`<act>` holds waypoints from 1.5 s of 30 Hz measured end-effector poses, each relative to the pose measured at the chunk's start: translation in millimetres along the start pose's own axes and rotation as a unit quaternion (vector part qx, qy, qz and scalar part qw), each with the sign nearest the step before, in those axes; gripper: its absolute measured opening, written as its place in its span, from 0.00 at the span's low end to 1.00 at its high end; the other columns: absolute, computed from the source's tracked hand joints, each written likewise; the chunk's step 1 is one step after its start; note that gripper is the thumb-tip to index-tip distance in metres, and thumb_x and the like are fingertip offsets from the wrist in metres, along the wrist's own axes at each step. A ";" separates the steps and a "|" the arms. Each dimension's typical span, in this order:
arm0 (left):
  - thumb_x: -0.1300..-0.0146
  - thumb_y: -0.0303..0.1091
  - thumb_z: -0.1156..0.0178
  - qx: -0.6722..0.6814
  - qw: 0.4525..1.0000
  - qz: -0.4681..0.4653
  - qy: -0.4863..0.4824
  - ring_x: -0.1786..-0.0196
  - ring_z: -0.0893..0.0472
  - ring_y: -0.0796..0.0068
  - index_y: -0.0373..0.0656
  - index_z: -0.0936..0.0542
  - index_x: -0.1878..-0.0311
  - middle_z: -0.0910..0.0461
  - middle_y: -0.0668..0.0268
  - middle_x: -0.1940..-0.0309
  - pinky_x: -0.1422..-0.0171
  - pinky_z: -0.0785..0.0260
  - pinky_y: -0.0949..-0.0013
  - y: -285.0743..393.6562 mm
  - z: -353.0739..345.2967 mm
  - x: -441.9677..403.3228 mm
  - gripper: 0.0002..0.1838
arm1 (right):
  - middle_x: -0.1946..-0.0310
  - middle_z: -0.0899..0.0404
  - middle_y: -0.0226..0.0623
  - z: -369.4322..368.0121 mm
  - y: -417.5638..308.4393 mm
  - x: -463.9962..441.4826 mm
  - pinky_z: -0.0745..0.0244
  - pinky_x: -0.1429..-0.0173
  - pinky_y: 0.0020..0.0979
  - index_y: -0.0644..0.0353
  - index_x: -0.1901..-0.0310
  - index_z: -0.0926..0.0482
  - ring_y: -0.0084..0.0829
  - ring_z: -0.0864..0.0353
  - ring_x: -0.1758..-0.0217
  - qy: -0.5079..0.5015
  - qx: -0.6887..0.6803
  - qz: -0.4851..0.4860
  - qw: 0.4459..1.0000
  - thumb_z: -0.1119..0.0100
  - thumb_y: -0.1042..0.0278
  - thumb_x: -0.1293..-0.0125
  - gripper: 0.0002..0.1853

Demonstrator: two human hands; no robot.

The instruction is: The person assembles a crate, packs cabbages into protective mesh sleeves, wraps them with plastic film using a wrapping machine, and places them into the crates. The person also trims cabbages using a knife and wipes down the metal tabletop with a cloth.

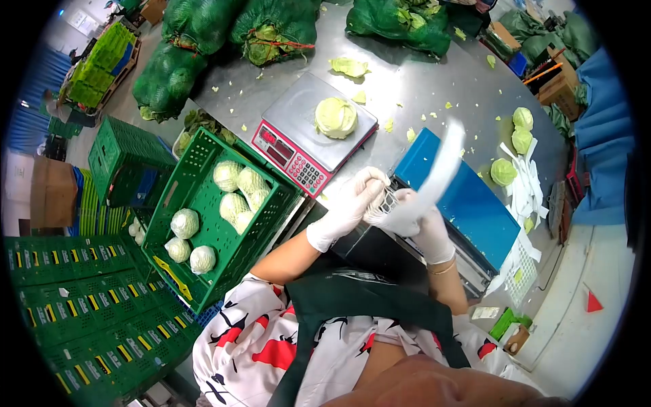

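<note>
My gloved left hand (pixel 349 210) is closed, pinching the edge of a white mesh net (pixel 384 205) in front of my chest. My gloved right hand (pixel 432 234) is closed on the same net from the other side. A long white tail of it, smeared by motion, swings up over a blue metal-edged box (pixel 468 200). Whether anything sits inside the mesh I cannot tell. Just beyond my left hand, a trimmed cabbage (pixel 336 117) rests on the plate of a red-and-silver digital scale (pixel 288 108).
Left of me, a green crate (pixel 196 152) holds several netted cabbages (pixel 234 209). Green mesh sacks (pixel 274 30) stand along the steel table's (pixel 413 91) far side, with leaf scraps about. To the right lie loose cabbages (pixel 503 172) beside a pile of white nets (pixel 525 190).
</note>
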State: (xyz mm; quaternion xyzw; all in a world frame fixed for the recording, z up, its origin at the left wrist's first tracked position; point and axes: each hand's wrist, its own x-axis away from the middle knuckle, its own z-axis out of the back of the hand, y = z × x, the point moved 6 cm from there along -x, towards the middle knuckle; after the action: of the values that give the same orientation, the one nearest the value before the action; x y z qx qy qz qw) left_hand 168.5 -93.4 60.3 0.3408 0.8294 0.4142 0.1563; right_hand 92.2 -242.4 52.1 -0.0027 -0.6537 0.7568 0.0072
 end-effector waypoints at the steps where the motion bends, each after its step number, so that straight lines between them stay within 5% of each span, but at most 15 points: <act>1: 0.25 0.35 0.45 -0.050 0.998 0.018 0.015 0.71 0.33 0.88 0.40 0.26 0.49 0.31 0.77 0.73 0.67 0.41 0.83 1.8 -2.1 -1.4 0.09 | 0.59 0.20 0.31 -5.4 13.7 4.5 0.26 0.53 0.25 0.67 0.51 0.22 0.23 0.21 0.57 -0.023 -0.065 -0.063 0.996 0.45 0.76 0.33 0.10; 3: 0.26 0.35 0.44 -0.071 0.995 0.069 -0.013 0.71 0.33 0.88 0.40 0.26 0.47 0.31 0.77 0.72 0.67 0.41 0.83 -6.6 -6.4 -5.1 0.11 | 0.62 0.19 0.30 -19.2 -27.6 1.3 0.26 0.54 0.24 0.64 0.55 0.21 0.21 0.22 0.60 -0.132 -0.089 -0.028 0.987 0.41 0.75 0.34 0.08; 4: 0.26 0.35 0.44 -0.081 0.992 0.093 -0.027 0.71 0.33 0.88 0.40 0.26 0.46 0.30 0.77 0.72 0.66 0.41 0.83 -11.1 -8.0 -6.9 0.12 | 0.63 0.19 0.28 -20.3 -11.4 10.8 0.26 0.54 0.23 0.65 0.58 0.19 0.19 0.22 0.60 -0.156 -0.249 -0.177 0.939 0.40 0.73 0.35 0.06; 6: 0.35 0.38 0.34 -0.272 0.954 0.124 0.034 0.62 0.21 0.80 0.40 0.28 0.38 0.21 0.67 0.61 0.56 0.28 0.77 -9.8 18.8 -12.5 0.25 | 0.63 0.19 0.27 -1.9 -16.4 8.6 0.27 0.54 0.22 0.65 0.63 0.18 0.19 0.22 0.61 -0.124 -0.156 -0.112 0.973 0.39 0.73 0.36 0.04; 8: 0.45 0.39 0.27 -0.556 0.809 -0.138 0.131 0.42 0.22 0.61 0.41 0.34 0.31 0.24 0.51 0.44 0.38 0.28 0.61 18.0 46.2 -30.9 0.40 | 0.61 0.18 0.29 32.1 -3.6 12.2 0.27 0.54 0.22 0.65 0.69 0.18 0.20 0.21 0.61 0.007 -0.201 -0.084 0.976 0.40 0.74 0.37 0.05; 10: 0.53 0.39 0.24 -0.730 0.640 -0.145 0.192 0.26 0.40 0.42 0.42 0.41 0.26 0.38 0.43 0.31 0.26 0.41 0.48 31.6 75.9 -59.5 0.51 | 0.61 0.19 0.36 52.0 -17.4 11.9 0.23 0.53 0.26 0.66 0.61 0.22 0.25 0.19 0.62 0.097 -0.320 -0.026 0.942 0.46 0.75 0.35 0.05; 12: 0.55 0.40 0.23 -0.805 0.546 -0.087 0.214 0.25 0.47 0.37 0.43 0.44 0.24 0.43 0.44 0.28 0.24 0.45 0.45 31.5 101.9 -88.6 0.56 | 0.61 0.19 0.37 65.7 -16.6 22.5 0.23 0.53 0.27 0.66 0.58 0.24 0.26 0.19 0.62 0.141 -0.342 -0.119 0.921 0.47 0.74 0.34 0.06; 16: 0.62 0.43 0.19 -0.725 0.635 -0.092 0.251 0.27 0.44 0.40 0.45 0.44 0.25 0.46 0.44 0.27 0.24 0.43 0.50 33.0 146.8 -120.5 0.60 | 0.64 0.21 0.35 101.1 -3.3 35.9 0.24 0.56 0.25 0.65 0.57 0.25 0.26 0.20 0.62 0.134 -0.154 -0.086 0.975 0.47 0.71 0.34 0.08; 18: 0.63 0.42 0.19 -0.686 0.657 -0.138 0.279 0.28 0.40 0.43 0.42 0.42 0.26 0.43 0.45 0.30 0.24 0.42 0.52 36.8 168.5 -125.5 0.60 | 0.57 0.22 0.35 113.2 -14.2 46.3 0.27 0.48 0.26 0.64 0.54 0.24 0.25 0.23 0.51 0.161 -0.297 -0.077 0.938 0.46 0.70 0.33 0.09; 22: 0.62 0.45 0.19 -0.587 0.729 -0.167 0.309 0.30 0.36 0.47 0.39 0.41 0.28 0.39 0.46 0.34 0.25 0.41 0.54 38.8 206.7 -121.2 0.58 | 0.56 0.20 0.33 199.5 40.8 89.6 0.29 0.45 0.26 0.65 0.50 0.22 0.24 0.22 0.52 0.390 -0.058 -0.072 0.916 0.44 0.70 0.29 0.10; 30: 0.62 0.46 0.19 -0.569 0.747 -0.134 0.317 0.32 0.34 0.50 0.36 0.41 0.28 0.38 0.46 0.35 0.26 0.40 0.56 40.6 217.9 -122.8 0.59 | 0.56 0.17 0.35 232.8 89.2 118.3 0.28 0.42 0.29 0.65 0.51 0.20 0.27 0.19 0.53 0.544 0.229 -0.095 0.801 0.37 0.70 0.34 0.13; 32: 0.60 0.36 0.17 -0.458 0.823 -0.192 0.276 0.38 0.26 0.60 0.37 0.39 0.30 0.31 0.52 0.38 0.32 0.32 0.60 43.5 207.9 -125.3 0.54 | 0.60 0.17 0.46 218.0 55.2 109.1 0.27 0.47 0.40 0.62 0.58 0.17 0.45 0.18 0.56 0.479 0.493 -0.106 0.718 0.29 0.65 0.43 0.15; 34: 0.57 0.31 0.19 -0.429 0.837 -0.158 0.301 0.47 0.19 0.64 0.38 0.33 0.36 0.23 0.55 0.44 0.40 0.24 0.64 42.9 212.1 -124.7 0.44 | 0.64 0.18 0.48 214.1 48.8 114.1 0.28 0.51 0.44 0.62 0.62 0.17 0.49 0.20 0.58 0.482 0.569 -0.142 0.652 0.24 0.52 0.49 0.21; 40: 0.48 0.32 0.23 -0.513 0.828 -0.080 0.210 0.33 0.30 0.58 0.36 0.42 0.28 0.36 0.50 0.32 0.28 0.34 0.56 46.3 214.8 -115.9 0.48 | 0.50 0.22 0.51 238.0 59.5 202.5 0.28 0.42 0.41 0.66 0.41 0.26 0.46 0.21 0.48 0.613 0.358 -0.206 0.674 0.30 0.47 0.43 0.35; 45: 0.44 0.36 0.25 -0.531 0.812 -0.062 0.233 0.34 0.29 0.61 0.32 0.39 0.29 0.34 0.51 0.32 0.29 0.34 0.58 49.0 204.5 -114.6 0.45 | 0.53 0.18 0.54 275.2 104.5 344.7 0.25 0.45 0.40 0.65 0.48 0.20 0.48 0.18 0.49 0.717 0.301 -0.273 0.567 0.37 0.55 0.37 0.22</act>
State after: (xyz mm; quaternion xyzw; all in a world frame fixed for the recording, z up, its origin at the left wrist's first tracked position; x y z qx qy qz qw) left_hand 383.0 -33.5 -27.8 0.0456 0.5111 0.8467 0.1410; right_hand -256.9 -524.9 -9.4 -0.3638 -0.1385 0.6214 0.6799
